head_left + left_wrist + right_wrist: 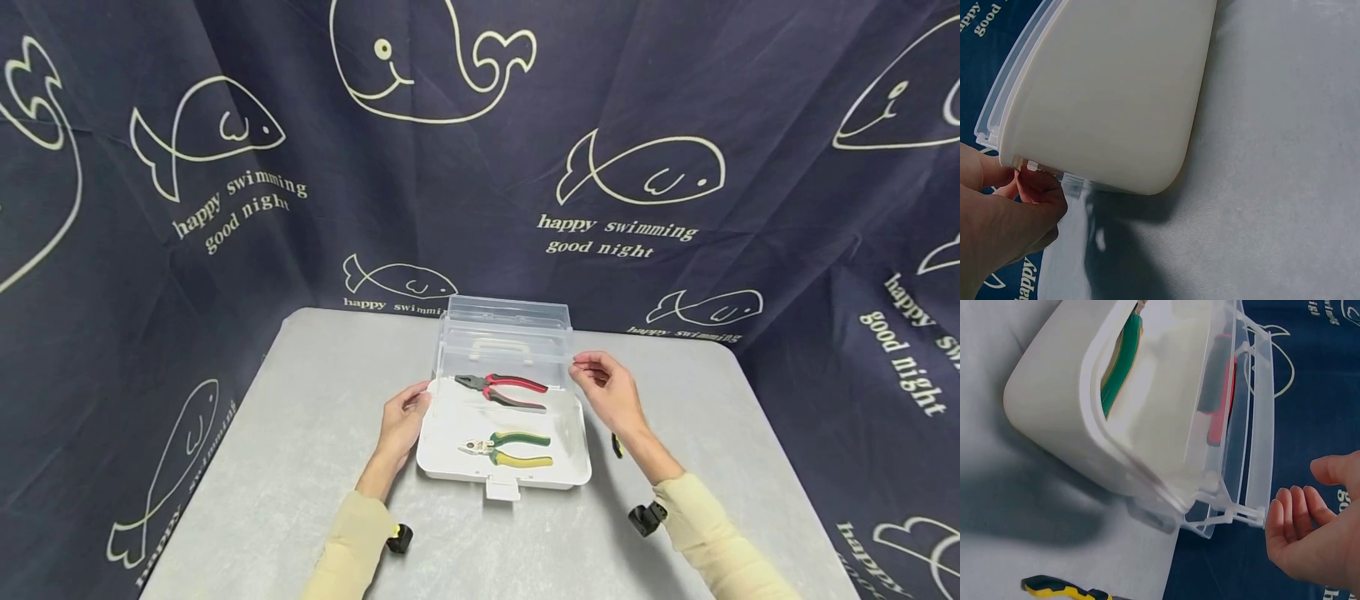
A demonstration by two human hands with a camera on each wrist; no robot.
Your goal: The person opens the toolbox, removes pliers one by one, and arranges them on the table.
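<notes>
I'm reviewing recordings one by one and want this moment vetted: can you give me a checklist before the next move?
1. Clear lid raised: ok, it stands up behind the white box.
2. Both pliers inside: ok, red-and-black pliers behind green-and-yellow pliers.
3. Left grip securely pinching the box: cannot tell; fingertips meet at its rear left corner.
4. Right grip holding the lid: not ok, thumb and fingertips are apart.
5. Table right of the box clear: not ok, a yellow-and-black tool lies there.
</notes>
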